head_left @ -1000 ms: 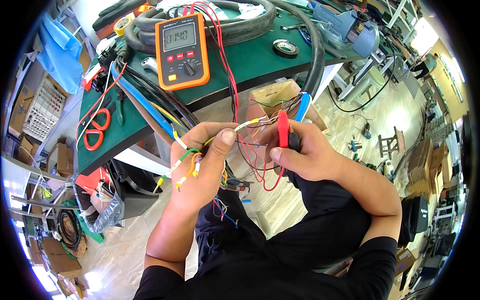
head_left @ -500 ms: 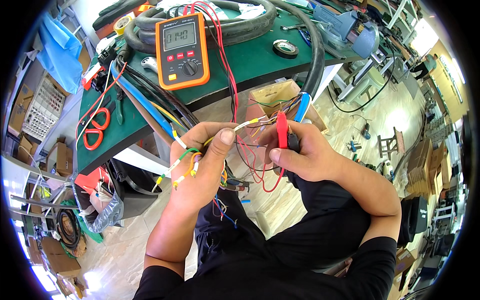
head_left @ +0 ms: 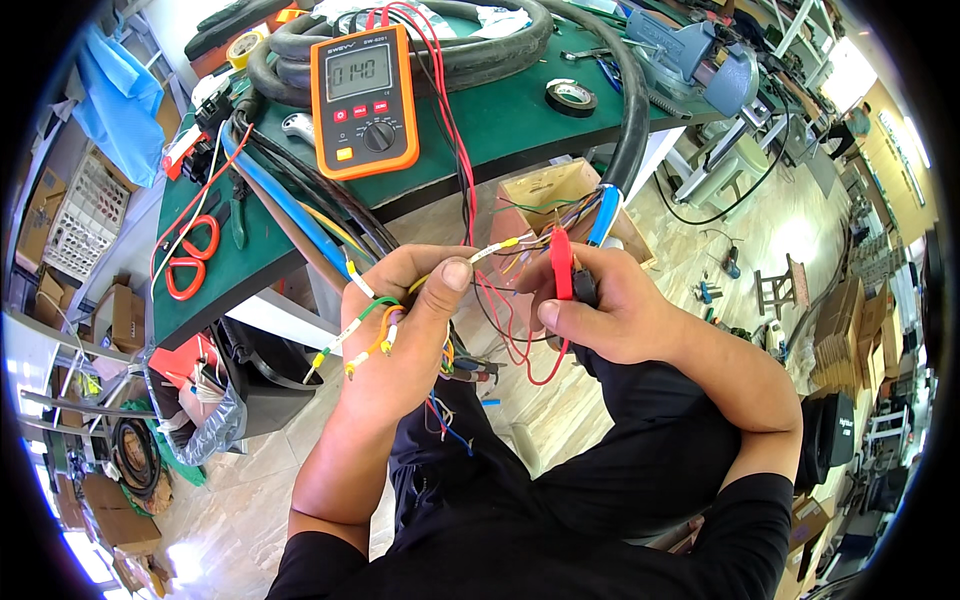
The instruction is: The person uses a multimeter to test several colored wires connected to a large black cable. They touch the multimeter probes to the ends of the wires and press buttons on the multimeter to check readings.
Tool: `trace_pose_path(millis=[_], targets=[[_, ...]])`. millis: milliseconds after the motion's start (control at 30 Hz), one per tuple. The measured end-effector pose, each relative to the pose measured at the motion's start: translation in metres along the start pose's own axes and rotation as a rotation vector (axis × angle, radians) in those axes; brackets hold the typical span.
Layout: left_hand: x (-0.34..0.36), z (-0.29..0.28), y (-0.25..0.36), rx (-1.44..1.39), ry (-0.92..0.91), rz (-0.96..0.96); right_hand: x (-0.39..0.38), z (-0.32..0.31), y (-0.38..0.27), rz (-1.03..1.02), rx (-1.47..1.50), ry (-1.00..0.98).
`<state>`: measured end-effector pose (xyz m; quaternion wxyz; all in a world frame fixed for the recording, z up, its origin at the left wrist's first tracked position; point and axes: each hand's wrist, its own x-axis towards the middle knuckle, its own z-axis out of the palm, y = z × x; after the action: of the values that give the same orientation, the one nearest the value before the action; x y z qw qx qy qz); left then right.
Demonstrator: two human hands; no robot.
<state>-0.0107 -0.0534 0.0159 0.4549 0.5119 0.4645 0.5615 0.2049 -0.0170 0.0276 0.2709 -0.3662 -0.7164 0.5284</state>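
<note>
A thin wire [head_left: 490, 249] with a white sleeve and a yellow tip is at the centre, near the person, in front of a green workbench [head_left: 500, 122]. The left hand [head_left: 400, 325] pinches it between thumb and forefinger, the other fingers curled under and mostly hidden. A green wire [head_left: 356, 324] and an orange wire [head_left: 384, 333], both with yellow ends, loop over the base of that thumb.

To the right, the right hand [head_left: 622, 312] is closed around a red clip [head_left: 561, 262], thumb pressed to its side; a black clip [head_left: 584, 288] sits just beside it, against the same hand. Whether the red clip touches the wire's end, I cannot tell.

Beyond the hands, a wooden box [head_left: 635, 240] stands below the bench edge. On the bench, an orange-and-black meter [head_left: 400, 135] lies far left of centre, orange-handled scissors [head_left: 184, 278] near left, a black tape roll [head_left: 553, 97] far right of the meter, and a blue vise [head_left: 672, 42] farther right.
</note>
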Motion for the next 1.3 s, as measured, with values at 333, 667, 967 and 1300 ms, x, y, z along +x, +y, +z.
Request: trace_pose_path(millis=[333,667,967,1300], targets=[[0.0002,0.0050,-0.0031,-0.015,0.051,0.044,0.0004,-0.0022,-0.0021,0.042,0.004,-0.070],[0.0017,0.0047,-0.0042,-0.032,0.031,0.049,0.0005,0.0004,0.0012,0.006,0.005,-0.021],[0.0017,0.0033,-0.0048,-0.054,0.020,0.043,0.0007,-0.0025,-0.0011,0.052,-0.006,-0.079],[0.0027,0.0033,-0.0059,-0.038,0.027,0.049,0.0013,-0.0019,-0.0013,0.044,0.004,-0.078]])
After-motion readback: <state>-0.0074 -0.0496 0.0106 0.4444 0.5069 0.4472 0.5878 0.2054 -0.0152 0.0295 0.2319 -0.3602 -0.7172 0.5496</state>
